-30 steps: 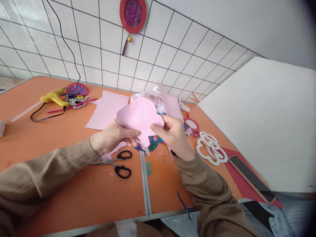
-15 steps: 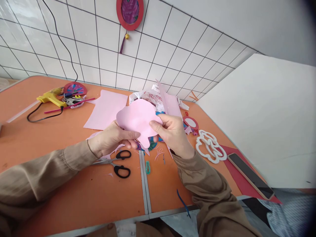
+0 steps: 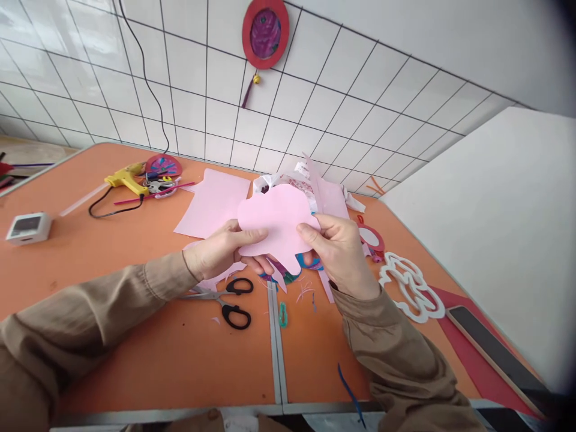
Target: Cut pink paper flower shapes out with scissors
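Observation:
A pink paper cutout (image 3: 278, 219) with a wavy, rounded outline and a small tab at its lower edge is held up over the table. My left hand (image 3: 229, 246) pinches its left side, thumb on top and fingers beneath. On the right side, my right hand (image 3: 337, 243) grips the edge between thumb and fingers. Black-handled scissors (image 3: 237, 303) lie on the table below my left hand, blades partly hidden by the forearm. Pink paper scraps and a colourful patterned piece are partly covered by the cutout and hands.
A large pink sheet (image 3: 216, 201) lies behind. Farther left are a yellow glue gun (image 3: 126, 178) with a cord and a white box (image 3: 29, 228). To the right are white cloud-shaped outlines (image 3: 411, 288) and a phone (image 3: 490, 354) on red sheet. A teal clip (image 3: 283, 314) lies near the table seam.
The view has turned left, so the white box now shows. The cutout has been flattened out toward me and its left edge now lies under my left thumb.

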The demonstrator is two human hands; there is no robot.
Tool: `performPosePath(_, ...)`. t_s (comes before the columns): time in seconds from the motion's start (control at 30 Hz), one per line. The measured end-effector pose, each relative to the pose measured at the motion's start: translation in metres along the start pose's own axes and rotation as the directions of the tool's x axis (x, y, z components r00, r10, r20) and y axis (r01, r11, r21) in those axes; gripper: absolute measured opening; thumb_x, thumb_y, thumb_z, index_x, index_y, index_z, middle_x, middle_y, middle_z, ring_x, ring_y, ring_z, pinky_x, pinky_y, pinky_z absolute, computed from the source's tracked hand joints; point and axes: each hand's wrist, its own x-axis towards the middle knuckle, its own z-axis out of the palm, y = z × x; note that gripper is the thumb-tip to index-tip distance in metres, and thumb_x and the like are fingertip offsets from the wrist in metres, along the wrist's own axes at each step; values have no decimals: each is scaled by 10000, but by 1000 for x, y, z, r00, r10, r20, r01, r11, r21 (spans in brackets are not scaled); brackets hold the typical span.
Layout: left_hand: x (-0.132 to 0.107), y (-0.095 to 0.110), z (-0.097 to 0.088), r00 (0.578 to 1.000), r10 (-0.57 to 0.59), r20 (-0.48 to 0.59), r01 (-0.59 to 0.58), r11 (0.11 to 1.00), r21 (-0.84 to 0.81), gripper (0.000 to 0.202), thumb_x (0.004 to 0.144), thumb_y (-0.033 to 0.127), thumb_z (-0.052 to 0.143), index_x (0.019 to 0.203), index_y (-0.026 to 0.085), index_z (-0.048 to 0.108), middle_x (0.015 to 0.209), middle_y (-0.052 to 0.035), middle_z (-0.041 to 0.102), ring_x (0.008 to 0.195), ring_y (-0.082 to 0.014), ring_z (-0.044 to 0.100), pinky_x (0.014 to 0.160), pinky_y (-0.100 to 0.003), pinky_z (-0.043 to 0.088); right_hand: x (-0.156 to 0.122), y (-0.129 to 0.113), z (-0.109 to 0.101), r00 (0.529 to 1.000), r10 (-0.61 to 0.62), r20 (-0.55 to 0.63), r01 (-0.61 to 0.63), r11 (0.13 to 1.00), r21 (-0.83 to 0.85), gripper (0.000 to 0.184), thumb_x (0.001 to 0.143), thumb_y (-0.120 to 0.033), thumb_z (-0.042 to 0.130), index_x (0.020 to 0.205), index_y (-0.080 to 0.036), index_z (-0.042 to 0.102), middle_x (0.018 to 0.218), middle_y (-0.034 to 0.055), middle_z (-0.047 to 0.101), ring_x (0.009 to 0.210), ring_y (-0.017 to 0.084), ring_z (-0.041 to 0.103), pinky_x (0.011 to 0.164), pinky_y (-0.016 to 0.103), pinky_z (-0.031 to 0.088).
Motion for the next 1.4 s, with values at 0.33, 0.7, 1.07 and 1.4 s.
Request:
performPosePath(0.33, 0, -6, 0, 996, 83, 24, -81, 994, -78, 363, 836, 400, 786, 991, 80, 713, 741, -122, 767, 569, -190, 723, 524, -238, 600, -2, 4, 4, 996, 17, 90, -19, 999, 29, 314, 874, -343, 676, 635, -176, 563, 446, -49, 540, 365, 92, 493, 353, 205, 335)
performPosePath(0.7, 1, -3, 2, 994, 72, -82, -73, 997, -7, 353, 777, 353, 844, 934, 83, 680, 639, -89, 740, 510, -193, 702, 457, -235, 580, -2, 1, 3, 992, 33, 123, -35, 999, 19, 315, 811, -326, 710, 614, -187, 507, 510, -60, 510, 407, 92, 510, 377, 213, 357)
performPosePath(1.07, 3, -2, -5, 994, 90, -63, -83, 990, 110, 287, 822, 359, 798, 868, 89, 712, 621, -83, 737, 468, -164, 667, 424, -213, 527, -2, -1, 8, 989, 92, 116, -98, 994, 41, 399, 753, -386, 783, 577, -196, 478, 491, -60, 490, 376, 89, 479, 350, 216, 321)
performPosePath(1.4, -3, 17, -12, 973, 218, -77, -186, 936, 298, 299, 847, 428, 759, 803, 134, 718, 545, -55, 700, 386, -147, 594, 339, -213, 408, 7, 25, 17, 915, 129, 382, -129, 991, -27, 192, 796, -363, 721, 754, -185, 664, 599, -14, 646, 454, 117, 548, 436, 238, 446)
